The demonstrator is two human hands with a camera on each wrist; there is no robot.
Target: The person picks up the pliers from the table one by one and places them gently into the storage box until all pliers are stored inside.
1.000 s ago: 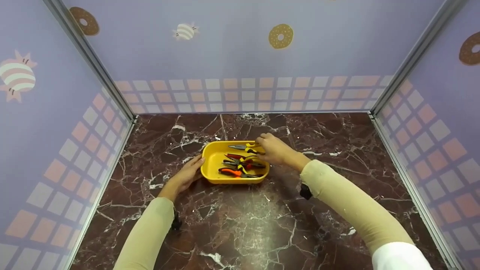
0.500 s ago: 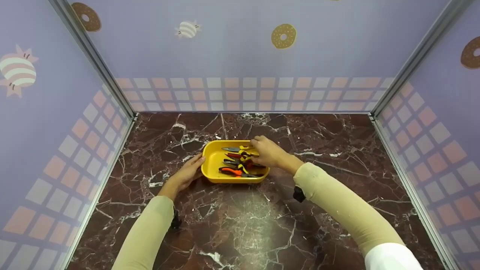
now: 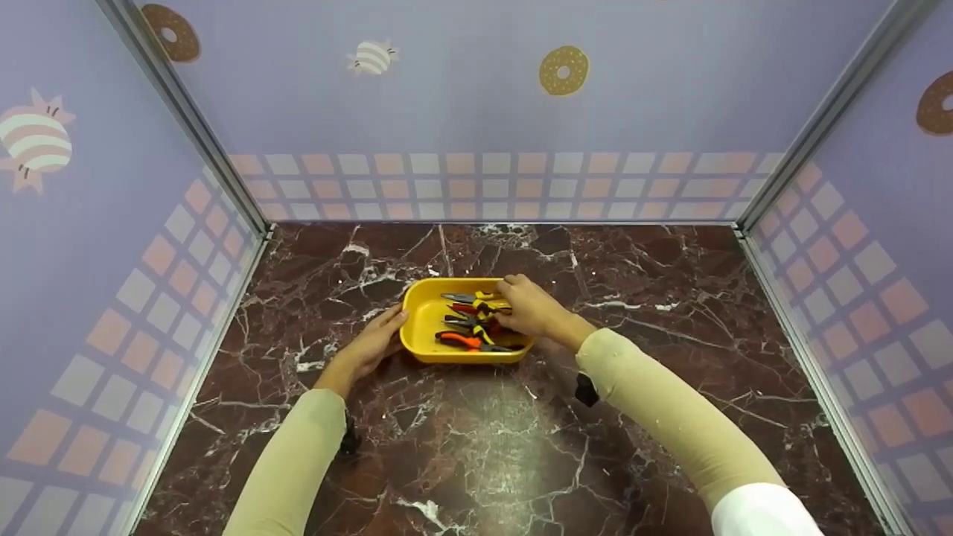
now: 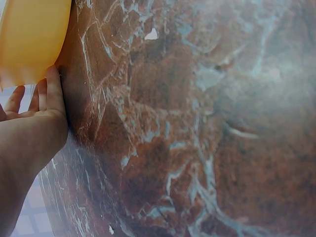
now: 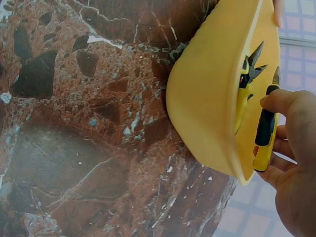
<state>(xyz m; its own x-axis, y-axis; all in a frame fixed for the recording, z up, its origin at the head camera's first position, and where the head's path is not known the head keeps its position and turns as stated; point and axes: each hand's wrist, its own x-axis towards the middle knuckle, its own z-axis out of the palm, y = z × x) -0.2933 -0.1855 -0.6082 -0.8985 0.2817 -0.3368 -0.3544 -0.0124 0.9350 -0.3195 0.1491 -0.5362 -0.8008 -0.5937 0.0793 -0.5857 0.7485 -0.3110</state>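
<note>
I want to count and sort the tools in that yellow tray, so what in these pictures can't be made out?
- How many pliers: head view, too small and overlapping; the right hand covers their handles.
- Tray contents: right wrist view, its wall hides all but one yellow-and-black handle and some tips.
- Left hand: left wrist view, fingertips hidden behind the tray and cut off by the edge.

The head view looks forward and down over the whole marble counter from some way off. Each wrist view sits low and very close — the left beside one end of the yellow tray, the right beside its other end — so all three share that tray.
</note>
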